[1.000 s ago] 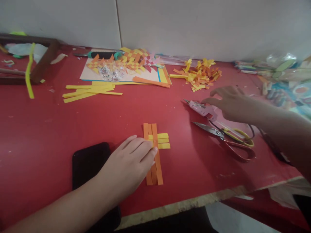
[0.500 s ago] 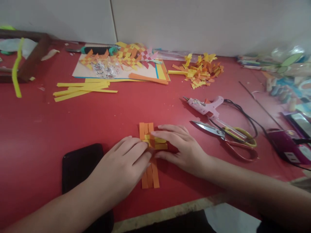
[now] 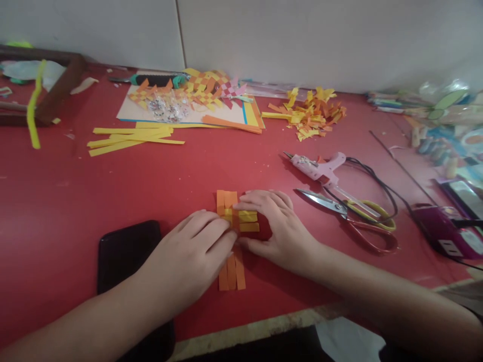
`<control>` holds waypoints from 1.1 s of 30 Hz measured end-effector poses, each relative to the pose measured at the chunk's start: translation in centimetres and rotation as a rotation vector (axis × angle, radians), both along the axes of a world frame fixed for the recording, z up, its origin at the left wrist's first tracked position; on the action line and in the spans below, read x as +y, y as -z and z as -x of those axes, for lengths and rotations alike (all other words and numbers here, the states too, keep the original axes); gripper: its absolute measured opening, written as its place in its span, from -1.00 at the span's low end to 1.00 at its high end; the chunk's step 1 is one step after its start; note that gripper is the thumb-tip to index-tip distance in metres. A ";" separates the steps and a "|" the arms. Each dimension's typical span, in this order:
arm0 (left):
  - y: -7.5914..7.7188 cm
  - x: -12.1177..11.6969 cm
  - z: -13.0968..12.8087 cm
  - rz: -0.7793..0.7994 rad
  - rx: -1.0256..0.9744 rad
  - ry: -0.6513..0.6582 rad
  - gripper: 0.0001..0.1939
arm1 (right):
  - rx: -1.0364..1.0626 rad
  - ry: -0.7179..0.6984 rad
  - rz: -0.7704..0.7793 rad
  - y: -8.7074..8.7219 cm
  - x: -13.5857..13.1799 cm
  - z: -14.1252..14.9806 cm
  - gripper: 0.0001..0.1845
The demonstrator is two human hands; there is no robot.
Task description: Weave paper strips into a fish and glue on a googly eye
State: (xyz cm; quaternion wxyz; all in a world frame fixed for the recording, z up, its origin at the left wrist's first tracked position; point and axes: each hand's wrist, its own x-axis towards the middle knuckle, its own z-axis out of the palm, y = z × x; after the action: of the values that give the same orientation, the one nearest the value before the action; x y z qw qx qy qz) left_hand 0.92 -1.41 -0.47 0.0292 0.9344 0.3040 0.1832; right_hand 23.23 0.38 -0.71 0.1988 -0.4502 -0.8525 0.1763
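Orange paper strips (image 3: 231,274) run lengthwise on the red table, with short yellow paper strips (image 3: 249,219) woven across them. My left hand (image 3: 196,241) covers the left side of the weave, its fingers bent and pressed together on the strips; their tips are partly hidden. From the right, my right hand (image 3: 279,221) holds the weave's edge between index finger and thumb. The yellow ends stick out between that finger and thumb. A dark phone-like slab (image 3: 128,254) lies beside my left forearm, partly under it.
Scissors (image 3: 339,208) and a pink glue gun (image 3: 320,168) with its cord lie to the right. Loose yellow strips (image 3: 132,141) lie behind, left. At the back are stacked paper sheets (image 3: 130,108), paper scraps (image 3: 317,113) and a brown wooden frame (image 3: 66,88).
My right hand's fingers have bent slightly more at the weave. The left hand stays nearly in place. The whole view has shifted slightly.
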 end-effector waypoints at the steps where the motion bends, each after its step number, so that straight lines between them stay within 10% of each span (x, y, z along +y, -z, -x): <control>1: 0.0 0.0 0.0 0.002 0.001 -0.002 -0.77 | -0.001 -0.001 -0.006 0.0 0.0 0.0 -0.54; 33: -0.7 0.2 0.3 0.038 -0.134 -0.179 -0.66 | -0.017 -0.018 -0.070 -0.1 0.0 -0.1 -0.54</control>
State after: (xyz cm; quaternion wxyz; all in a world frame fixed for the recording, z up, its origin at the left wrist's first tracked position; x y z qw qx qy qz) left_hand 0.61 -1.24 0.18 0.0507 0.8885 0.3871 0.2412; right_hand 23.34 0.34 -0.57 0.2056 -0.4366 -0.8639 0.1441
